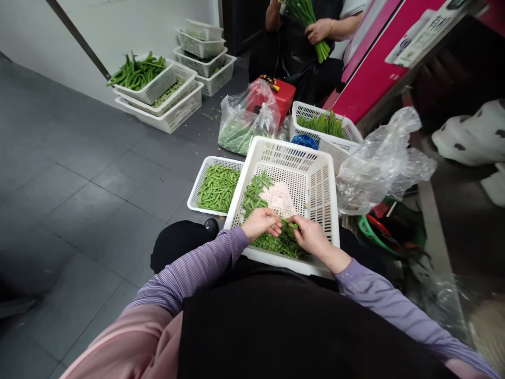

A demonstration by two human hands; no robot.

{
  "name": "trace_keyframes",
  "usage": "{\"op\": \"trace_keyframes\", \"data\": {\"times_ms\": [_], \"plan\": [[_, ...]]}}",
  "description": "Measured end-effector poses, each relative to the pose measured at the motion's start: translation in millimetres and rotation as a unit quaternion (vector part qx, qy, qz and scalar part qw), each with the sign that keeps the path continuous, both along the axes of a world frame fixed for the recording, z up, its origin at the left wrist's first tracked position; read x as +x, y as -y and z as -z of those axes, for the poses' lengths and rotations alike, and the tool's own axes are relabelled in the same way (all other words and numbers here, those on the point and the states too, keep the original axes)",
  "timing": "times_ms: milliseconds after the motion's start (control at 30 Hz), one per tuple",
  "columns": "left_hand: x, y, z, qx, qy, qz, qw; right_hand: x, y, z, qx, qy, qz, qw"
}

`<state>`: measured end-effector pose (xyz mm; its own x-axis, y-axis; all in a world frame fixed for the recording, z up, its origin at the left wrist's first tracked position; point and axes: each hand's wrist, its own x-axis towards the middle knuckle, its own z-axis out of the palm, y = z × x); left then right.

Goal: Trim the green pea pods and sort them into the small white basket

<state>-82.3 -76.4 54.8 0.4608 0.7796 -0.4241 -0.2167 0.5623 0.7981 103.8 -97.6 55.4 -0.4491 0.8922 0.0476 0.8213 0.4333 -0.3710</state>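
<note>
Your right hand [310, 235]: fingertips pinched closed on green pod [291, 224], above near half of large white basket [331, 210]. Your left hand [262, 223]: fingers curled, nearly closed, at pod's left end; can't tell if gripping. Inside basket, loose pods [253, 193] along left edge, stringy green trimmings [280, 243] by near edge.

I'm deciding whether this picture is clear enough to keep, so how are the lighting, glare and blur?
Head view: left hand and right hand fairly well lit, but the green piece at their fingertips too small to make out finely; bright glare on the clear plastic bag; soft sheen on the grey floor; deep shadow upper right; lower right corner smeared.
</note>
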Motion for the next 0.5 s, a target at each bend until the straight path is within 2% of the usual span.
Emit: {"op": "trace_keyframes", "data": {"times_ms": [200,333,400,500], "plan": [[0.3,-0.4,-0.6,0.003,-0.011,0.009,1.0,-1.4,0.2,-5.6,0.017,0.072,-0.021,0.997],[-1.5,-0.4,-6.8,0.017,-0.035,0.003,0.999,-3.3,-0.2,-8.0,0.018,0.079,-0.023,0.997],[-2.2,0.3,-9.3,0.018,-0.035,-0.002,0.999,-5.2,2.1,-7.9,0.01,0.04,-0.025,0.999],[-1.6,1.7,-5.7,-0.007,-0.006,0.013,1.0,-11.0,7.2,-8.7,-0.022,-0.093,0.003,0.995]]}}
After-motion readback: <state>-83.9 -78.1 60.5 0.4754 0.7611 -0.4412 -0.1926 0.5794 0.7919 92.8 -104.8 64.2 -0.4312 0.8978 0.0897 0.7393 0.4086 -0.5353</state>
